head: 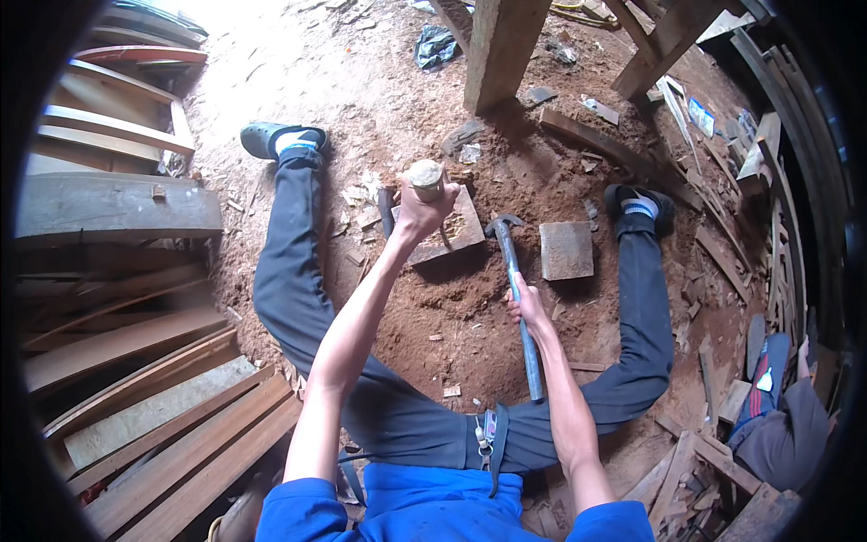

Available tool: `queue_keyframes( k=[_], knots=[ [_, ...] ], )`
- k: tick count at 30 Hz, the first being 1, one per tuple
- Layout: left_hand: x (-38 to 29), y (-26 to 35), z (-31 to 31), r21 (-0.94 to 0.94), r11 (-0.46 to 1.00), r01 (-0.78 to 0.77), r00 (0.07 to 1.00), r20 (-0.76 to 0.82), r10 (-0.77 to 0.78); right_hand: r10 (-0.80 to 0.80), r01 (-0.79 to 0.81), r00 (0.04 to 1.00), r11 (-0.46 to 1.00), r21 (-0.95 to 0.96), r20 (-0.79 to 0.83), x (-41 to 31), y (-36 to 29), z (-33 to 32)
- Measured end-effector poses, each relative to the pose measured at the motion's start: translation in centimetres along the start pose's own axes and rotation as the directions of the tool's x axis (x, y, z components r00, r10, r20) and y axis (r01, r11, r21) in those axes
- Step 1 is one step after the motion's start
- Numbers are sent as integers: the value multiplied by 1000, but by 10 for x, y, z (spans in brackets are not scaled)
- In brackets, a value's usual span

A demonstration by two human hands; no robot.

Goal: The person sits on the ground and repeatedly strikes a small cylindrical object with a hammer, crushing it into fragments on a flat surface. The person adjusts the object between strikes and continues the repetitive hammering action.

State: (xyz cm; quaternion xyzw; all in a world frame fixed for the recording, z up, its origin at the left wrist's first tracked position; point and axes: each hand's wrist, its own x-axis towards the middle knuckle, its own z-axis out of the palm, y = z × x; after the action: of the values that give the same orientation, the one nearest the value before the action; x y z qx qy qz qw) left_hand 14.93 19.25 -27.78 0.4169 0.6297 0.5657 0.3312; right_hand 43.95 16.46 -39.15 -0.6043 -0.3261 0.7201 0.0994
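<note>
My left hand [421, 215] grips a pale, round-ended wooden piece [426, 173], perhaps a tool handle, seen nearly end on. It is held over a wooden block [467, 227] with a rough, chipped face. My arm and hand hide part of that block, and the lower end of the held piece is not clear. My right hand [527, 308] is closed around the shaft of a claw hammer [506, 252]. The hammer's head lies just right of the block, near the ground. Left of my left hand a dark bar [386, 211] stands against the block.
A second squared wooden block [566, 251] sits right of the hammer. Stacked boards [176, 461] line the left side. A thick wooden post [504, 54] rises ahead, and a timber [620, 156] lies behind the blocks. Another person [779, 433] is at lower right.
</note>
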Motion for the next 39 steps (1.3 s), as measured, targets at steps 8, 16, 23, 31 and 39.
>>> queue_keyframes(
  k=[8, 16, 23, 31, 39],
  knots=[
    [2, -2, 0, 47, 993, -111, 994, -3, 112, -17, 17, 1000, 1000, 2, 23, 1, 2, -1],
    [3, -11, -3, 29, 994, -109, 993, -49, 111, -1, 1, 1000, 1000, -6, 11, 1, 2, -2],
    [6, -11, 4, -6, 993, -115, 993, -9, 115, -24, 24, 1000, 1000, -14, 0, 1, 8, 0],
    [-2, -1, -6, 55, 996, -63, 998, 15, 63, -228, 233, 972, 942, -241, 47, -82, -83, 4],
    [0, 3, 0, -63, 967, -248, 966, 53, 252, -689, 741, 662, 661, -118, 296, -278, -246, 28]
  ],
)
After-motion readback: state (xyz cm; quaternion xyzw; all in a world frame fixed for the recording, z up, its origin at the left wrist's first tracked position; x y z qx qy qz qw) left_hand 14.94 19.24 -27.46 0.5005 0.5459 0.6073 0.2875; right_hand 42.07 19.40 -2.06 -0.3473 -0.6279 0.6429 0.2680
